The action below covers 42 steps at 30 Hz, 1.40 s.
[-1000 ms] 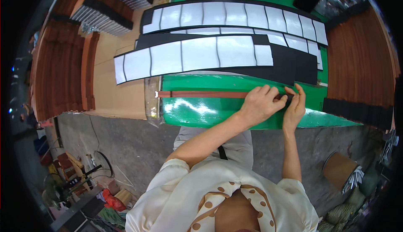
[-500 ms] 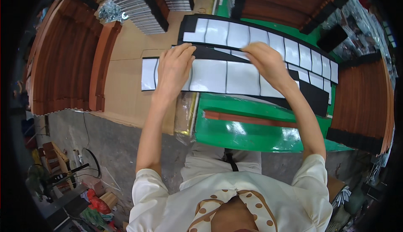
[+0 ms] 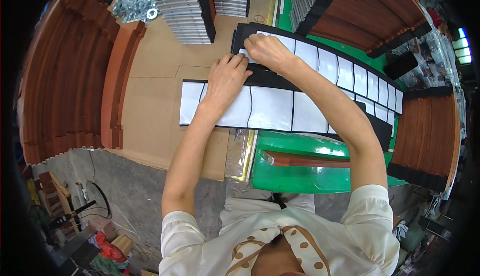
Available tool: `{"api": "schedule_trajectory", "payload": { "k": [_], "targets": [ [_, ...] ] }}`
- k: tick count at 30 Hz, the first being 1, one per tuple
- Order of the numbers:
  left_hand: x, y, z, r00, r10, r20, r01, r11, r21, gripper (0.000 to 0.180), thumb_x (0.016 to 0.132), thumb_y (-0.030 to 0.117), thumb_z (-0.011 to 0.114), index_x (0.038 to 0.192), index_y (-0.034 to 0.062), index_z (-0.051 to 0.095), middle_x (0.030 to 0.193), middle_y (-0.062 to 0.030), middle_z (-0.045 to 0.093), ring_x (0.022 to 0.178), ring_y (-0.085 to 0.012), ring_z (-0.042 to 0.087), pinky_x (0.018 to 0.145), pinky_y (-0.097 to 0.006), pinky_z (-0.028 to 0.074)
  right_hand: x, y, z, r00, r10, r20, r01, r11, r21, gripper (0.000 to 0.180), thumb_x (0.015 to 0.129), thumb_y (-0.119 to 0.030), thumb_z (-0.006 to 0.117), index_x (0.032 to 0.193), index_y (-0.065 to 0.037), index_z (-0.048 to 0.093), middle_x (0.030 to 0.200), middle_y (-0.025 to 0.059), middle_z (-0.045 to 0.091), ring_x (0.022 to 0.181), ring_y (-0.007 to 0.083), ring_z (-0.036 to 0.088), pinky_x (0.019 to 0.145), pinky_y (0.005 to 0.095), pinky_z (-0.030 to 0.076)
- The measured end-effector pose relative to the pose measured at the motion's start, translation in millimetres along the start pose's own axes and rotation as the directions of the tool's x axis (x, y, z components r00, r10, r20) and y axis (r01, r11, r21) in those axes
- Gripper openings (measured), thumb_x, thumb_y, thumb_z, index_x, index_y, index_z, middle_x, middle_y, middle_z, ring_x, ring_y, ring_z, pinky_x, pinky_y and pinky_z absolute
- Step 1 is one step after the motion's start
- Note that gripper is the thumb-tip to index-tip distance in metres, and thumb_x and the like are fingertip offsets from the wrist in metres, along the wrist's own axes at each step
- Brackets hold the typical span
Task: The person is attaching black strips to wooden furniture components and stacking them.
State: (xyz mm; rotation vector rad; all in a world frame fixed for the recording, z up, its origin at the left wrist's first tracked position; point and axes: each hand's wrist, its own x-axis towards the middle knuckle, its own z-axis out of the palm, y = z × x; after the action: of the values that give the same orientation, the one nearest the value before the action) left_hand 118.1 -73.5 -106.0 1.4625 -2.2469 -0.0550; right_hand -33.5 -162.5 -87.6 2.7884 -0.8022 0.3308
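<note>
Swung left since earlier, your right hand (image 3: 271, 53) bends over left end of upper white-panelled strip (image 3: 328, 67), fingertips bunched; pinching or not, cannot tell. Your left hand (image 3: 226, 80), palm down just beside, fingers loosely curled, grip unclear. Strip lies beyond lower white-panelled strip (image 3: 271, 109), brown bar (image 3: 311, 161) nearest you.

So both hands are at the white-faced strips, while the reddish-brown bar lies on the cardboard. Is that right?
Not quite: the reddish-brown bar lies on the green surface, not on the cardboard, as the head view shows. The left hand and right hand are indeed at the white-faced strips.
</note>
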Motion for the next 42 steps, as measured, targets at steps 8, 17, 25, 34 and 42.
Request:
{"api": "schedule_trajectory", "payload": {
  "k": [8,17,25,34,42],
  "targets": [
    [0.5,-7.7,-3.0,0.986,-0.044,-0.159,-0.014,0.938,-0.346,0.024,0.08,0.013,0.064,0.103,0.0057,0.064,0.103,-0.0078,0.063,0.093,-0.0261,0.056,0.08,-0.038,0.045,-5.0,6.9,-43.5,0.814,0.52,0.26,-0.543,0.52,0.66,0.019,0.09,-0.013,0.051,0.092,0.003,0.061,0.085,0.0157,0.068,0.079,0.0201,0.069,0.069,0.0275,0.053],
    [-21.0,70.5,-78.5,0.926,-0.371,-0.073,0.131,0.495,-0.859,0.02,0.083,0.001,0.061,0.103,0.0022,0.065,0.092,-0.0025,0.055,0.082,-0.0091,0.053,0.069,-0.021,0.043,-81.8,-71.5,-126.2,0.902,0.426,0.069,-0.342,0.607,0.717,0.012,0.086,-0.011,0.054,0.093,-0.001,0.053,0.064,0.0168,0.058,0.058,0.0308,0.06,0.054,0.0374,0.047],
    [-19.8,36.9,-53.4,0.971,0.04,-0.237,-0.137,0.902,-0.408,0.017,0.081,-0.001,0.061,0.098,-0.0005,0.064,0.095,-0.0086,0.058,0.084,-0.0178,0.059,0.071,-0.027,0.045,-99.0,-68.2,-127.3,0.895,0.442,0.065,-0.38,0.676,0.632,0.013,0.086,-0.011,0.054,0.093,0.0,0.056,0.067,0.0165,0.06,0.06,0.0257,0.06,0.056,0.0358,0.047],
    [3.2,-2.6,-86.6,0.774,-0.494,0.396,0.514,0.125,-0.849,0.059,0.084,0.006,0.055,0.139,0.0031,0.034,0.119,-0.0158,0.059,0.093,-0.0197,0.064,0.078,-0.032,0.049,-134.7,-65.8,-135.6,0.702,0.64,0.314,-0.484,0.104,0.869,0.03,0.091,-0.017,0.056,0.114,0.003,0.058,0.095,0.0088,0.064,0.088,0.0145,0.063,0.08,0.0264,0.052],
    [-38.6,65.5,-103.4,0.922,-0.384,0.052,0.266,0.528,-0.806,0.025,0.088,0.004,0.052,0.111,0.0,0.06,0.097,-0.0046,0.064,0.089,-0.0116,0.059,0.082,-0.025,0.044,-164.5,-99.4,-156.4,0.75,0.641,0.162,-0.424,0.278,0.862,0.028,0.085,-0.012,0.062,0.111,0.001,0.061,0.09,0.0093,0.065,0.084,0.0165,0.063,0.074,0.0296,0.052]
  ]
}}
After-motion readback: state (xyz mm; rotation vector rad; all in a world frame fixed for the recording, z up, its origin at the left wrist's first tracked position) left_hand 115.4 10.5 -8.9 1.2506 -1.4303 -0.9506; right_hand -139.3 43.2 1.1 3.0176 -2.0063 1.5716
